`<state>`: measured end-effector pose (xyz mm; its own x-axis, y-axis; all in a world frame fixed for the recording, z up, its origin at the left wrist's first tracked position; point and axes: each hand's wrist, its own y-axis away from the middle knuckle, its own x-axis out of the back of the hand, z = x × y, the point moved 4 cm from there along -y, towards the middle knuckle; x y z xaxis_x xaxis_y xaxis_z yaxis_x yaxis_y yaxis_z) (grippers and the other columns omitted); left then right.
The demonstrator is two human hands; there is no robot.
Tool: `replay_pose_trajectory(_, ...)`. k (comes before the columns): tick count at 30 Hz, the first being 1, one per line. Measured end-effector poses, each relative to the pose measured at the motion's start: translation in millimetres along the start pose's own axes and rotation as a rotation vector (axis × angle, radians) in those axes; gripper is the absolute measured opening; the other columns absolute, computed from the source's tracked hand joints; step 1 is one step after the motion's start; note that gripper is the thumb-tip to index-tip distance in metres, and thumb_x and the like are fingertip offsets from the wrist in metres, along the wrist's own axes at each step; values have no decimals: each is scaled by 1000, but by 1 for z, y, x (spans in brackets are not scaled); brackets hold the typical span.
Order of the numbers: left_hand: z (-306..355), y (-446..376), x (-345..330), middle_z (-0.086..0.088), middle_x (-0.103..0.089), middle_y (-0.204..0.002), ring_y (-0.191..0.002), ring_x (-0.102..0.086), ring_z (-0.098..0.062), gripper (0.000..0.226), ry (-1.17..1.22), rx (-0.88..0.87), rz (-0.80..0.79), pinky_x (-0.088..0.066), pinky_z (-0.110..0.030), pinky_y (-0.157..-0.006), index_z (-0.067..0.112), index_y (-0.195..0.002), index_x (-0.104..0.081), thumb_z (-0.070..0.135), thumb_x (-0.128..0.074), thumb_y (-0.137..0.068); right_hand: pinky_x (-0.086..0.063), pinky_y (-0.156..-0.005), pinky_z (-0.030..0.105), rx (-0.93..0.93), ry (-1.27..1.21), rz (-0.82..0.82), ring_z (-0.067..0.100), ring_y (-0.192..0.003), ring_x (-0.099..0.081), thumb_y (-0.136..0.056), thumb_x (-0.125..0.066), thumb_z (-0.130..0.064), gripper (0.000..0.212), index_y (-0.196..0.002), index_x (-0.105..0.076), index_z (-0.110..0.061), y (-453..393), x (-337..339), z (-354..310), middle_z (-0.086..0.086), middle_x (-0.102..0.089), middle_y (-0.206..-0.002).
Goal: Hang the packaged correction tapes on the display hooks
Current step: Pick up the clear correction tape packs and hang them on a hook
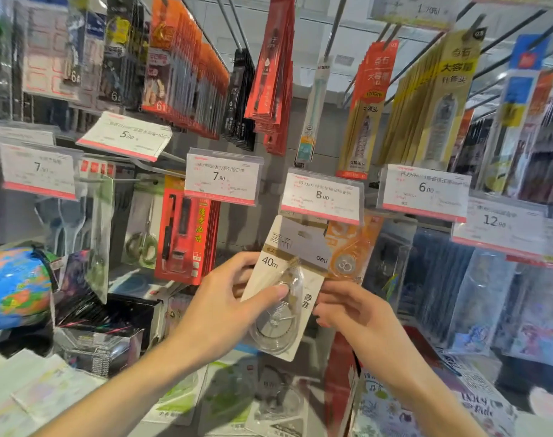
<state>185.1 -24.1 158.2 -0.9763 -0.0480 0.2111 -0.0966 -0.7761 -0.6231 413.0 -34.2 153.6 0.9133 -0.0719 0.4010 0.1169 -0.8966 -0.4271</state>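
Both hands hold one correction tape pack (pixel 284 288) up, tilted, under the 8.00 price tag (pixel 321 197). The left hand (pixel 224 307) pinches its front; the right hand (pixel 350 310) grips its edge.

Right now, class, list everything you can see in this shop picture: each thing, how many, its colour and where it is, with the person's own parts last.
Beige carded correction tape pack: one, clear blister, centre, held tilted below the 8.00 tag.
Orange correction tape pack: at least one, behind the beige pack.
White price tags with red strips: about eight, across the middle row.
Red carded pen set packs: a stack, left of centre.
Scissors in clear pack: one, greenish handles, left of the red packs.
Blue globe: one, far left.
Yellow refill packs: a row, upper right.
Left hand: thumb on the blister.
Right hand: at the pack's right edge.
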Motion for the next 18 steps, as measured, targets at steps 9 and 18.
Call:
replay_pose_trajectory(9,7,-7,-22,23,-77,-106,-99,-72,3,26,-41,-10,-45,-58,-29,-88,35,-118,-70,39,-72,-92,-62,-84,29,-35,-298,-11,24,-104,-77,-87,-83,-16,42,-124,-63,-17,10,-10,0,5,-80,-115)
replay_pose_trajectory(18,68,-22,28,12,-76,-89,-71,-71,-9,21,-66,-239,87,-58,-29,-64,40,-101,-67,57,-60,-90,-60,-83,18,65,-257,96,12,-106,-76,-79,-79,-35,47,-122,-64,-25,9,23,-7,-6,-80,-116)
